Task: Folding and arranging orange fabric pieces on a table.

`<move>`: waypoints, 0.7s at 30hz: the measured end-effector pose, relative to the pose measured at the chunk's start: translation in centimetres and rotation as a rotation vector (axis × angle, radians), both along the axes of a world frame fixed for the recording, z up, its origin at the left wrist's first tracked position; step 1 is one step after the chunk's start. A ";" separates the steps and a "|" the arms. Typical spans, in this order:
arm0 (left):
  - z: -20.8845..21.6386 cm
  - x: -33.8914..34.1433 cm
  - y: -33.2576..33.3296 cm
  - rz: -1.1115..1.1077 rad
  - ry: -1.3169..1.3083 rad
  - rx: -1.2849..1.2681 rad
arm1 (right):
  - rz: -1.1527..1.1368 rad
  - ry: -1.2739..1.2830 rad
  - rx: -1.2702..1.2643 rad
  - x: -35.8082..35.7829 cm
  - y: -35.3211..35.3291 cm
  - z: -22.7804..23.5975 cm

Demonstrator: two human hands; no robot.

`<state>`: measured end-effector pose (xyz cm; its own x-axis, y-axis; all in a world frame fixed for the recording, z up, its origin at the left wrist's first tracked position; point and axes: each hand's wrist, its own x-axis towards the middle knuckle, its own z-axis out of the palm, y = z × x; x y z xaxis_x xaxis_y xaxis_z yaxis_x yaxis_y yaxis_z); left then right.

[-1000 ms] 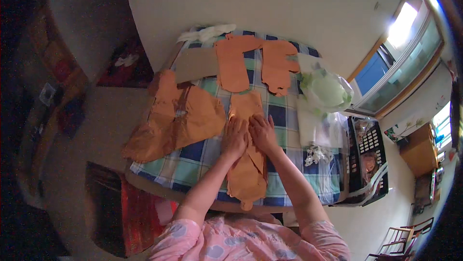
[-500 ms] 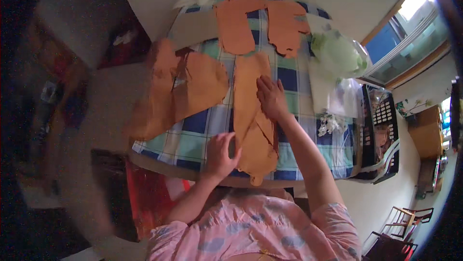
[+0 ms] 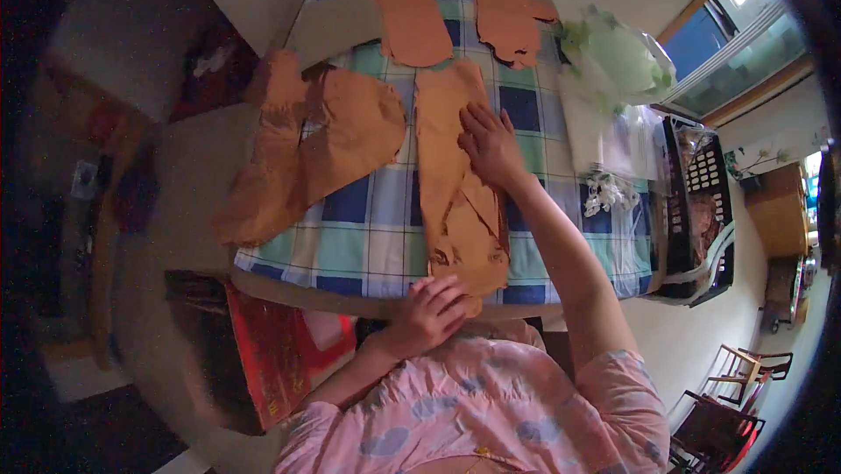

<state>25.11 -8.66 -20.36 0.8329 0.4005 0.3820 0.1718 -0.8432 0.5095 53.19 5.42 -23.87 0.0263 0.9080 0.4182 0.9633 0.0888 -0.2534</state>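
While all fingers (image 3: pixel 478 120) slightly apart over orange cloth (image 3: pixel 443 119), pinkish contents (image 3: pixel 702 215) inside black basket (image 3: pixel 704 174)

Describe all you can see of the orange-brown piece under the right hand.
The orange-brown piece is long and narrow, of thin sheet material, perhaps cloth or paper. It lies flat on the checked cloth, lengthwise away from the camera, with slanting folds toward its near end. The right hand lies on its right side; the left hand is at its near end, touch unclear.
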 end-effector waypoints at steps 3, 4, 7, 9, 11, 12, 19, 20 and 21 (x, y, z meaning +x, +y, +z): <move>-0.9 0.8 -0.5 -0.112 0.022 0.025 | 0.018 0.049 -0.013 0.5 0.2 0.0; -1.1 1.0 -0.7 -0.113 0.022 0.023 | 0.017 0.053 -0.016 0.6 0.2 -0.1; -1.9 1.1 -1.1 -0.078 0.047 0.094 | 0.018 0.055 -0.017 0.5 0.2 0.1; -2.7 1.1 -1.3 -0.011 -0.040 -0.012 | 0.017 0.051 -0.014 0.3 0.2 0.2; -2.6 1.0 -1.4 0.002 -0.060 -0.014 | 0.008 0.037 -0.045 0.3 0.2 0.2; -2.4 1.0 -1.4 0.017 -0.079 -0.014 | 0.007 0.037 -0.045 0.4 0.2 0.0; -2.0 0.8 -1.0 0.000 -0.074 -0.002 | 0.014 0.014 -0.006 0.8 0.5 -0.8; -1.8 0.9 -0.9 0.026 -0.143 -0.063 | 0.017 0.021 -0.004 0.7 0.5 -0.8; -1.8 1.0 -0.6 0.055 -0.212 -0.123 | 0.021 0.022 -0.003 0.5 0.6 -0.9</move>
